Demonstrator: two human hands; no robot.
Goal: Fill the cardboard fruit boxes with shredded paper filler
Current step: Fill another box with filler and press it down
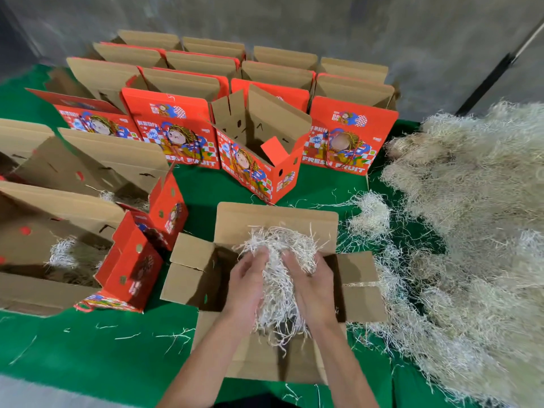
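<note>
L hand (245,285) & R hand (309,285) grip white, stringy shredded paper (278,278) over open box (276,219).

Roughly fifteen cardboard fruit boxes (276,219), one shredded paper heap (471,207), two hands (247,278).

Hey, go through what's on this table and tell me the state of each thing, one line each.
Front box: open, flaps spread.
Paper bundle: held over the front box.
Left hand: grips the bundle.
Right hand: grips the bundle.
Two left boxes: open, some filler inside.
Angled box: upright, open, no filler visible.
Back rows: upright, lids up.
Filler pile: loose, heaped at right.
</note>
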